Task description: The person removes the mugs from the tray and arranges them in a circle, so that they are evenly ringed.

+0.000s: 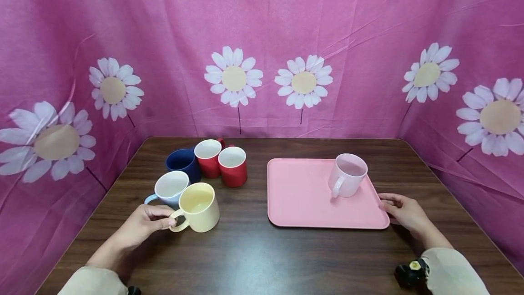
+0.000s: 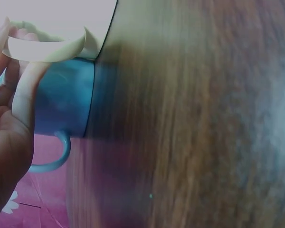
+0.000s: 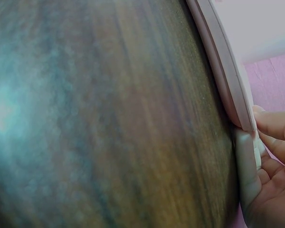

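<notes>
My left hand (image 1: pixel 141 226) pinches the handle of a yellow mug (image 1: pixel 206 215) at the front of a group of mugs. In the left wrist view, thumb and fingers meet around that handle, and the mug's base is at or close to the tabletop. Right behind it is a light blue mug (image 2: pixel 64 102) with a white inside, its handle to the left. On the right, my right hand (image 1: pixel 407 215) holds the right edge of a pink tray (image 1: pixel 299 199), the rim between thumb and fingers. A pale pink mug (image 1: pixel 350 182) stands upright on the tray's right half, handle toward the front.
Behind the light blue mug stand a dark blue mug (image 1: pixel 192 170) and two red mugs with white insides, one red mug (image 1: pixel 234 175) nearer the tray. Brown wooden table (image 1: pixel 254 263) lies between mugs and tray. A pink flowered cloth (image 1: pixel 270 22) hangs around the table's back and sides.
</notes>
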Available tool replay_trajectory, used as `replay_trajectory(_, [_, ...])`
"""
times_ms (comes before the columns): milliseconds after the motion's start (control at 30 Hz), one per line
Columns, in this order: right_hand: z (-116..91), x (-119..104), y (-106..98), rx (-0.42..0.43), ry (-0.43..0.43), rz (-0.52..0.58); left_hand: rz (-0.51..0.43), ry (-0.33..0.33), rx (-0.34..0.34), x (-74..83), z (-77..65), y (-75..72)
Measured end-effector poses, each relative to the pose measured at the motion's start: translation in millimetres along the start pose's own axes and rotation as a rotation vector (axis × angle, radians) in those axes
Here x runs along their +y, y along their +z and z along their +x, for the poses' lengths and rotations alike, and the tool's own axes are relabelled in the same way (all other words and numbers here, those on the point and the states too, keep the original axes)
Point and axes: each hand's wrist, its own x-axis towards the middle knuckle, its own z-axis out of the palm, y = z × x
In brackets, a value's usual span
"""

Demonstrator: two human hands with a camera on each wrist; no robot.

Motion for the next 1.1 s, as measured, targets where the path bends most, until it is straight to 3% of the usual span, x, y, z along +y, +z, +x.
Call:
replay_trajectory(233, [0,-1,0,0.003,-0.012,-0.001,-0.008,-0.041,-0.025,-0.4,1.2,-3.6])
replay_trajectory(367, [1,0,0,0.002,-0.006,-0.006,0.038,-0.079,-0.070,3.6,3.5,-9.0])
replay_trajectory(733, [0,-2,1,0.007,-0.001,-0.029,0.145,-0.102,-0.351,44.6,20.7,-38.2])
replay_trajectory(833, [-1,-2,1,0.007,-0.003,-0.030,0.182,-0.092,-0.367,57.7,28.7,-46.1])
replay_trajectory(1100, [-1,-1,1,0.002,-0.003,-0.023,0.305,-0.093,-0.314,83.5,56.6,-57.6])
